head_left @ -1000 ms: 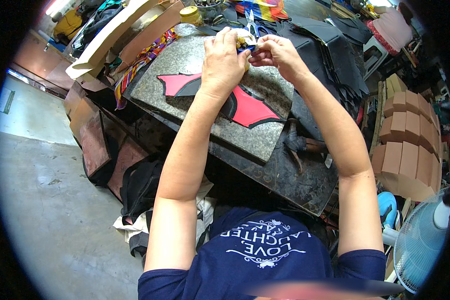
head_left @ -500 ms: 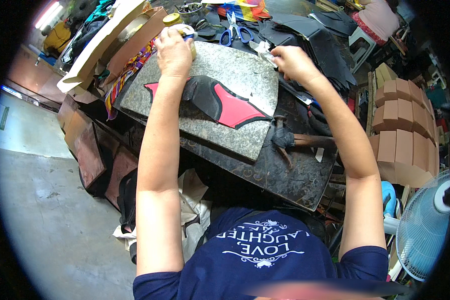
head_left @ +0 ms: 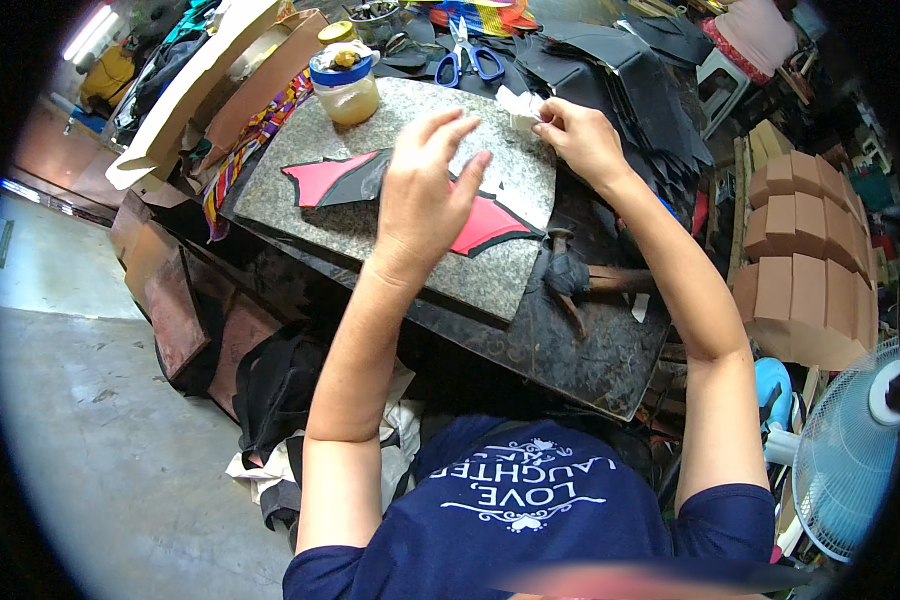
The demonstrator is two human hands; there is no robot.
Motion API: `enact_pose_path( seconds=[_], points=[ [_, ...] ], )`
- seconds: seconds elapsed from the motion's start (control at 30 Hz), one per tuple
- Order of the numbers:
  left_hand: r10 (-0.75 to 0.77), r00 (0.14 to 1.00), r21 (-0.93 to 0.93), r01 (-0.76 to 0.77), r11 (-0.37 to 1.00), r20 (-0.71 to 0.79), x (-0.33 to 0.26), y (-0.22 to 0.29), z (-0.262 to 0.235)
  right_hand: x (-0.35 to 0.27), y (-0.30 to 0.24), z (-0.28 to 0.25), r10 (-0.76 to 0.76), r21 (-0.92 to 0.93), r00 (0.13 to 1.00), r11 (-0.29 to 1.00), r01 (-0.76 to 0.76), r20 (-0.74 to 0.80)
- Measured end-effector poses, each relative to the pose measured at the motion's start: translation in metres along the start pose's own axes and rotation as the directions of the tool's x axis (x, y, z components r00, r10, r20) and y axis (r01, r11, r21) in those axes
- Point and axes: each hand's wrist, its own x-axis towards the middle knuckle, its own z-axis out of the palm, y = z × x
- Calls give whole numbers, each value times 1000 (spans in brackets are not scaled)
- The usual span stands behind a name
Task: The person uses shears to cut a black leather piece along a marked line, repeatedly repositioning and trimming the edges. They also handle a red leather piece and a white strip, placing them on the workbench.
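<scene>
My left hand [head_left: 432,185] hovers over the stone slab [head_left: 300,228], its fingers apart and nothing between them. Below it lies a black and pink-red cut piece [head_left: 490,226], partly hidden by the hand and wrist. With closed fingertips, my right hand [head_left: 582,140] grips a crumpled white scrap [head_left: 520,108] at the slab's far right edge. A jar [head_left: 346,92] with a blue rim and a cloudy, yellowish content stands at the slab's far left corner. Something yellowish sits on its top.
Blue-handled scissors [head_left: 467,60] lie beyond the slab. A hammer [head_left: 595,278] rests at its right side. Stacked black sheets [head_left: 620,85] lie far right. Brown boxes [head_left: 805,260] and a fan [head_left: 850,450] stand to the right. Another person [head_left: 760,40] sits at the far right.
My left hand has let go of the jar and moved right and nearer, over the cut piece. The jar now stands uncovered on the slab. My right hand keeps the white scrap, slightly shifted.
</scene>
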Motion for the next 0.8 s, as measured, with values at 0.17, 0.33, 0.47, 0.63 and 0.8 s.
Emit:
enact_pose_path(
  seconds=[0.17, 0.33, 0.47, 0.63, 0.8],
  points=[
    [-402, 910, -529, 393, 752, 105, -12, 17, 37, -51, -23, -24, -316, 152, 936, 929, 339, -157],
    [-420, 836, -769, 515, 377, 354, -28, 34, 41, -84, -26, -62, -457, 262, 889, 857, 445, -15],
    [-371, 815, -723, 571, 389, 444, -50, 61, 33, -98, -22, -85, -120, 597, 971, 802, -28, 208],
    [-413, 790, -692, 604, 395, 454, -76, 86, 42, -134, -24, -80, -108, 692, 871, 657, -299, 480],
    [-466, 756, -732, 620, 282, 460, -91, 82, 43, -152, -25, -69, 51, 684, 813, 512, -520, 580]
  ],
)
